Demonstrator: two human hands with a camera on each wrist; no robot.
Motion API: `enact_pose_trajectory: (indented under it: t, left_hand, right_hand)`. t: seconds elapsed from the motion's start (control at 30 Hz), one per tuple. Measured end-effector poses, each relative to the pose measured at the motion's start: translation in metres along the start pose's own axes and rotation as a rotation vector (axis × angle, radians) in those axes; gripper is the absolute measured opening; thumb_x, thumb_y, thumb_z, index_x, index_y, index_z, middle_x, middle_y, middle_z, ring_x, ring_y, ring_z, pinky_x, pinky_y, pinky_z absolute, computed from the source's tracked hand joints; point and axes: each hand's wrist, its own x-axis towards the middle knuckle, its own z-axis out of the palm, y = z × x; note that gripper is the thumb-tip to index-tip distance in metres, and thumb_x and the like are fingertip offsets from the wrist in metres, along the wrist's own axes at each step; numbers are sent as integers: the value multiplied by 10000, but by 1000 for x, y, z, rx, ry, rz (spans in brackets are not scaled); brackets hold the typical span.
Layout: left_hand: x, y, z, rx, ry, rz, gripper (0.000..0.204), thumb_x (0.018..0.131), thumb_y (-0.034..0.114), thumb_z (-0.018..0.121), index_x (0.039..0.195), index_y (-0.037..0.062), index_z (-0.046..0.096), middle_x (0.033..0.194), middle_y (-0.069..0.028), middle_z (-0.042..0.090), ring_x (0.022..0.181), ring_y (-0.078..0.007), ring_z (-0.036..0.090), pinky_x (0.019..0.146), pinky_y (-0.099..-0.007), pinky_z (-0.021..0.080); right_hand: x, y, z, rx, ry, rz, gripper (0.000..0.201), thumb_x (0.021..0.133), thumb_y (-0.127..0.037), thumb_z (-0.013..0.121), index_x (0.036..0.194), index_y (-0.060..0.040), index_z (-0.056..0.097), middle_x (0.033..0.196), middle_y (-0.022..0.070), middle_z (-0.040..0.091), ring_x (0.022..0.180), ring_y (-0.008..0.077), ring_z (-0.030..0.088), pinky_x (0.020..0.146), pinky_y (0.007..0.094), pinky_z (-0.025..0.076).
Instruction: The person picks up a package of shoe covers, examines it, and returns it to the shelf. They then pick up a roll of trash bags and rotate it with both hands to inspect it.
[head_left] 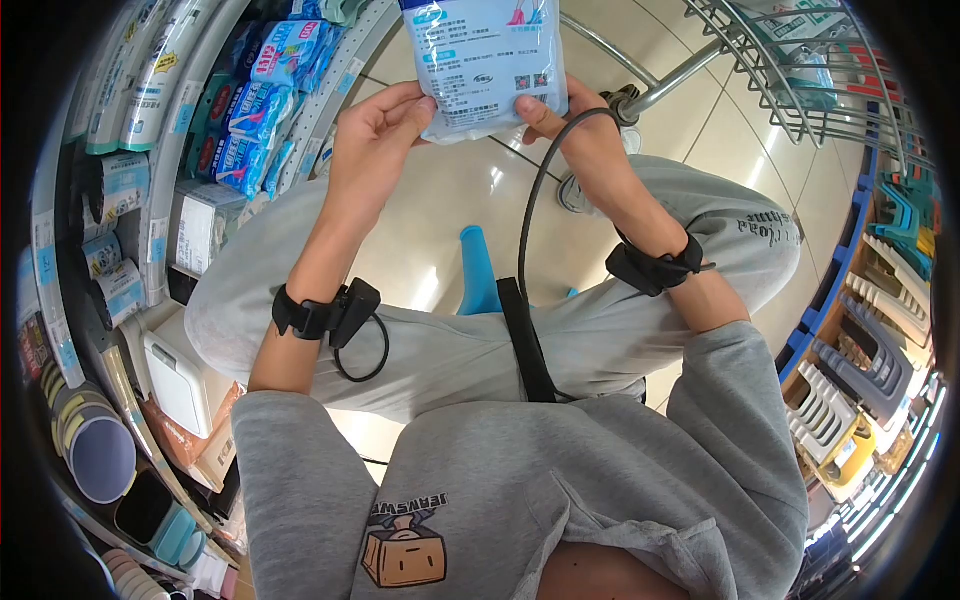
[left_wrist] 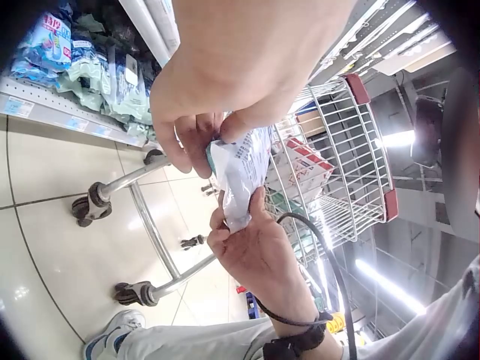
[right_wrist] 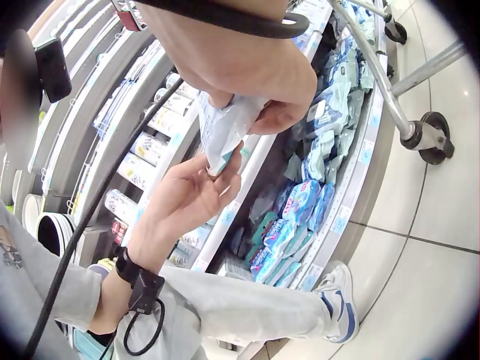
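Both hands hold up a light blue and white plastic packet, its printed side turned toward the head camera. At its lower left corner the left hand pinches the edge, thumb on the front. The right hand grips the lower right side, its thumb pressed on the print near two square codes. Edge-on in the left wrist view, the packet looks soft and crinkled between the hands. In the right wrist view, the left hand's fingers curl around the packet's lower end.
Shelves on the left carry blue packs and rolled goods. A wire shopping cart with a red-and-white box stands close by. Plastic stools line the right. A blue plastic piece shows between the legs; a cable hangs by the right hand.
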Motion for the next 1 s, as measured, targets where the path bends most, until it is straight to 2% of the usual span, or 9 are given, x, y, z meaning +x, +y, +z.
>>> enact_pose_trajectory:
  t: [0.13,0.3,0.43,0.53,0.7,0.8,1.0]
  left_hand:
    - [0,0,1,-1,11,0,274,955,124,569,1163,-48,618,1008,-96,709,894,-119,648,790,-262,504]
    - [13,-13,-2,110,41,108,226,946,68,558,1120,-54,633,940,-84,715,838,-93,630,755,-233,485]
    - [11,-9,-3,132,56,77,218,931,57,559,1103,-48,642,892,-64,712,817,-83,619,744,-226,473]
    - [10,-5,-2,85,55,36,234,917,53,562,1110,-58,635,910,-67,704,816,-88,616,739,-225,468]
    - [7,-1,1,-9,20,39,269,913,68,584,1139,-73,618,1028,-114,696,919,-133,644,815,-252,491]
    - [10,-6,-3,60,5,54,279,916,87,611,1149,-66,620,1046,-131,699,948,-145,651,848,-268,497]
    - [11,-11,-4,85,33,93,255,916,77,623,1135,-55,632,1033,-138,709,923,-135,657,825,-260,505]
  right_hand:
    - [0,0,1,-9,4,-16,453,871,-300,727,1202,-17,602,983,55,667,833,110,590,697,257,499]
    - [7,0,-2,-34,0,-35,448,870,-292,727,1199,-13,603,961,54,667,797,107,585,686,255,494]
    - [6,3,-1,-45,8,-33,451,871,-283,726,1202,-4,602,947,55,663,766,102,574,680,253,490]
    - [6,3,-1,-56,20,-16,448,874,-281,722,1199,3,602,938,54,661,755,100,570,678,251,487]
    - [6,3,-1,-58,12,-33,442,879,-285,716,1195,2,604,916,48,658,753,100,567,678,251,485]
    - [5,0,-1,-45,13,-35,449,878,-291,716,1200,1,603,904,47,656,758,99,566,681,254,486]
    - [6,3,0,-56,33,-6,450,883,-285,712,1211,0,596,923,49,655,773,102,569,688,260,488]
